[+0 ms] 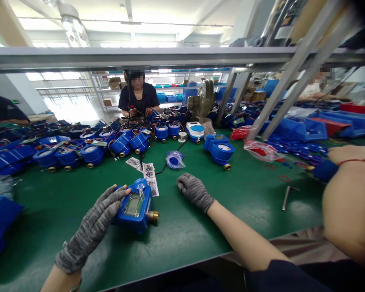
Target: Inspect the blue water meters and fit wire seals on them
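Observation:
A blue meter with a small display and a brass fitting (136,207) rests on the green tabletop (182,227). My left hand (94,221), in a grey glove with bare fingertips, lies against the meter's left side, fingers stretched along it. To the right of the meter, my right hand (194,190), also gloved, is on the table with its fingers curled; whether anything is inside them is hidden. Printed label sheets (150,178) lie just behind the meter. Beyond my right hand is a clear bag of blue parts (174,159).
Several blue meters (91,154) line the back left. Another meter (222,152) stands behind my right hand. A hex key (286,198) lies at right, near a neighbour's arm (349,198). A person (139,95) works opposite. A metal shelf frame (170,59) crosses above.

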{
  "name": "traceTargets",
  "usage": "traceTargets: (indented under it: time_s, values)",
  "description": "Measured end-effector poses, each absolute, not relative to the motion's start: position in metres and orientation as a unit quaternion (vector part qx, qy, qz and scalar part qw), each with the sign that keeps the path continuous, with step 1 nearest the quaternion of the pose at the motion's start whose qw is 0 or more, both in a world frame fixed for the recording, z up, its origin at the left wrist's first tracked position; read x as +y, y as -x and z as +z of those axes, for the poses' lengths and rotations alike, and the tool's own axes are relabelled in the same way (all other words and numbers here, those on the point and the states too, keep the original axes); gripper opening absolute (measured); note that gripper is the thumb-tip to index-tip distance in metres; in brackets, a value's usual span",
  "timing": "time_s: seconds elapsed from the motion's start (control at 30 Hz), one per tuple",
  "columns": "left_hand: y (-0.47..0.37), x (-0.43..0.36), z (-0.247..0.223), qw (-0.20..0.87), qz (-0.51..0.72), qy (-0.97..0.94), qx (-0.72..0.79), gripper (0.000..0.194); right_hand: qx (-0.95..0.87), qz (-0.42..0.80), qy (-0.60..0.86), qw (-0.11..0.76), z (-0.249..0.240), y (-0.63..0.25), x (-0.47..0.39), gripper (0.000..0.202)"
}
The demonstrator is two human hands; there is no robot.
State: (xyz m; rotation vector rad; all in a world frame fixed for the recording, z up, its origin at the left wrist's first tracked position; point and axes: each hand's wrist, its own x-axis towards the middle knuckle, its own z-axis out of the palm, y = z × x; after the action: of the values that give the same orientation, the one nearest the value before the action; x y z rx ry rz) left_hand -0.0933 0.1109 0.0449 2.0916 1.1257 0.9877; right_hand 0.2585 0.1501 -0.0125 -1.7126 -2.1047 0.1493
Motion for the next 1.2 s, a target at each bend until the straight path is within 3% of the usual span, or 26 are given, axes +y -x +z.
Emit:
traceTargets:
  time_s: [0.13,0.27,0.77,0.97,1.1,1.2]
  values:
    - [0.075,0.115,0.037,0.224,0.440,-0.734,0.467,0.032,-0.785,0.095,0.544,0.282,-0.002,-0.225,0.141,0.017]
    - [0.079,0.123,0.039,0.269,0.413,-0.779,0.388,0.030,-0.815,0.139,0.470,0.309,0.011,-0.202,0.135,0.012]
    - [0.089,0.130,0.032,0.269,0.397,-0.787,0.388,0.032,-0.903,0.166,0.301,0.256,0.022,-0.201,0.158,0.023]
    - [0.091,0.132,0.026,0.266,0.399,-0.786,0.390,0.033,-0.901,0.153,0.274,0.299,0.006,-0.204,0.153,0.020]
    - [0.088,0.134,0.028,0.259,0.403,-0.787,0.390,0.032,-0.903,0.103,0.270,0.319,-0.003,-0.209,0.140,0.032]
    - [0.085,0.133,0.032,0.254,0.410,-0.788,0.383,0.031,-0.897,0.151,0.280,0.307,0.003,-0.212,0.134,0.037]
